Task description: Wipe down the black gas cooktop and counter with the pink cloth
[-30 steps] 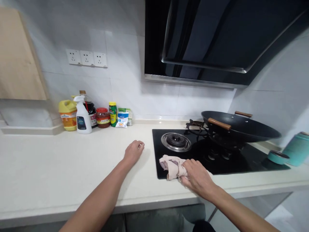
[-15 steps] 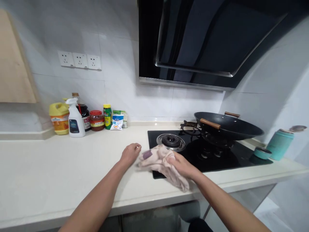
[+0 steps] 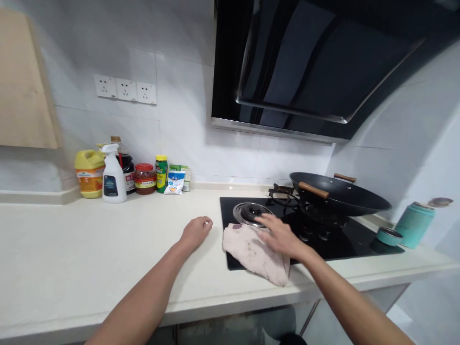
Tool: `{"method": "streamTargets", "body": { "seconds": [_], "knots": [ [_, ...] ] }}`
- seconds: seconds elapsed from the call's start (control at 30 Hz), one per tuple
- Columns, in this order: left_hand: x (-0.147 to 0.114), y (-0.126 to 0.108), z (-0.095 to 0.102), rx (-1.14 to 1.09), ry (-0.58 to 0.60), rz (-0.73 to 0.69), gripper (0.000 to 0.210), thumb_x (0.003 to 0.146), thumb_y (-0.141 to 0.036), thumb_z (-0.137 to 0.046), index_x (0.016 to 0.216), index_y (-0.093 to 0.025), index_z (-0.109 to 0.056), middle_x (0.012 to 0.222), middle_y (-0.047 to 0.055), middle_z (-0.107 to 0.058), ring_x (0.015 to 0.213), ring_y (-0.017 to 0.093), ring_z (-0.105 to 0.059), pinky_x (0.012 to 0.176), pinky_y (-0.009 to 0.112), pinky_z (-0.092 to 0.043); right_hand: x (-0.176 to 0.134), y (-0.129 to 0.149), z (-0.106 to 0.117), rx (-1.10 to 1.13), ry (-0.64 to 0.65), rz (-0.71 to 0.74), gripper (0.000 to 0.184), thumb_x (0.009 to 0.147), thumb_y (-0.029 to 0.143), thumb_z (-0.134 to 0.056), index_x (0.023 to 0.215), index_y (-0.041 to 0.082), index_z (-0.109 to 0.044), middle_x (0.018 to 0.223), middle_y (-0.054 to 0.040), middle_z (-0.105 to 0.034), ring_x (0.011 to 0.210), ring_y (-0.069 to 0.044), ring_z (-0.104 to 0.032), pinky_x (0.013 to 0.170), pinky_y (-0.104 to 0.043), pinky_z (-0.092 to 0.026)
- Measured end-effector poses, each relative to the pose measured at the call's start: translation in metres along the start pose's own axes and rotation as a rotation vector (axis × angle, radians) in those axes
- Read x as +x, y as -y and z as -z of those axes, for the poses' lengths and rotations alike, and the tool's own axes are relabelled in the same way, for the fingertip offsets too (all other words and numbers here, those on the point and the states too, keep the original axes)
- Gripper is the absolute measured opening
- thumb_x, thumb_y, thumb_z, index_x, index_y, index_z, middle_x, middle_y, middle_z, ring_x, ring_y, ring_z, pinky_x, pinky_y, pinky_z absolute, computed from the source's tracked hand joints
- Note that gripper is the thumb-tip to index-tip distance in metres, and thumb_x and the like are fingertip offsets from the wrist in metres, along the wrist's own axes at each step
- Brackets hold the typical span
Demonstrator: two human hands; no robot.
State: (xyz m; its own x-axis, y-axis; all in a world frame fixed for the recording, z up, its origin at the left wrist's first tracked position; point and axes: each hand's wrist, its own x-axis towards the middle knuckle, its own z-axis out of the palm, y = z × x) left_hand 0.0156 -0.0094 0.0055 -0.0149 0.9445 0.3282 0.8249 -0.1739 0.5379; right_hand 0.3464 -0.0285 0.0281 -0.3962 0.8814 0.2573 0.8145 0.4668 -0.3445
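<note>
My right hand (image 3: 282, 235): fingers apart over cloth (image 3: 253, 251), cooktop's (image 3: 354, 247) near-left corner. Left hand (image 3: 195, 232): fingers curled together.

The blurred right grip (image 3: 282, 237) hides part of the cloth (image 3: 256, 253); the top edge crops the range hood (image 3: 305, 62).

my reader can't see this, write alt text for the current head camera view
A person's open right hand is on or just above a pale pink cloth across the near edge of a black hob; the left hand is over the counter beside it. A dark wok sits on the hob.
</note>
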Motion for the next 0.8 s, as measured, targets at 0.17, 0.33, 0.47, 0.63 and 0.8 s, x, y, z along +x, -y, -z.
{"method": "streamTargets", "body": {
  "seconds": [0.17,0.33,0.47,0.63,0.8],
  "knots": [
    [-0.001,0.000,-0.004,-0.003,0.010,-0.023,0.029,0.089,-0.028,-0.048,0.097,-0.022,-0.076,0.097,0.006,-0.077,0.091,0.022,-0.068,0.081,0.031,-0.047,-0.011,0.048,-0.054,0.025,0.232,0.098,0.065,0.093,0.073,-0.046,0.150,0.041,-0.046,0.170,-0.0072,-0.019,0.155,-0.041,-0.010,0.118,-0.069,-0.009],
    [-0.001,0.000,-0.008,-0.023,-0.017,-0.042,0.027,0.090,-0.027,-0.050,0.097,-0.021,-0.075,0.101,0.007,-0.076,0.094,0.022,-0.067,0.085,0.031,-0.047,0.015,0.059,-0.069,0.032,0.182,0.237,0.056,0.095,0.064,-0.049,0.141,0.033,-0.055,0.164,-0.0119,-0.031,0.151,-0.036,-0.023,0.118,-0.063,-0.018],
    [-0.004,-0.003,-0.010,-0.039,-0.029,-0.052,0.027,0.093,-0.032,-0.050,0.099,-0.022,-0.074,0.103,0.007,-0.074,0.096,0.021,-0.066,0.085,0.031,-0.048,0.052,0.051,-0.074,0.052,0.178,0.375,0.047,0.099,0.054,-0.047,0.138,0.029,-0.056,0.158,-0.0115,-0.039,0.146,-0.029,-0.034,0.119,-0.054,-0.024],
    [-0.005,-0.005,-0.014,-0.037,-0.045,-0.063,0.024,0.094,-0.030,-0.050,0.095,-0.022,-0.073,0.100,0.005,-0.072,0.097,0.020,-0.067,0.085,0.030,-0.048,0.116,0.035,-0.093,0.045,0.159,0.521,0.042,0.103,0.050,-0.041,0.134,0.027,-0.058,0.152,-0.0099,-0.047,0.140,-0.025,-0.040,0.116,-0.049,-0.031],
    [-0.007,-0.003,-0.011,-0.019,-0.108,-0.065,0.022,0.095,-0.029,-0.052,0.094,-0.023,-0.073,0.103,0.005,-0.069,0.104,0.021,-0.066,0.089,0.031,-0.048,0.184,0.024,-0.111,-0.035,0.159,0.547,0.046,0.106,0.045,-0.033,0.134,0.022,-0.060,0.150,-0.0099,-0.050,0.139,-0.023,-0.040,0.118,-0.043,-0.029]
  ]
}}
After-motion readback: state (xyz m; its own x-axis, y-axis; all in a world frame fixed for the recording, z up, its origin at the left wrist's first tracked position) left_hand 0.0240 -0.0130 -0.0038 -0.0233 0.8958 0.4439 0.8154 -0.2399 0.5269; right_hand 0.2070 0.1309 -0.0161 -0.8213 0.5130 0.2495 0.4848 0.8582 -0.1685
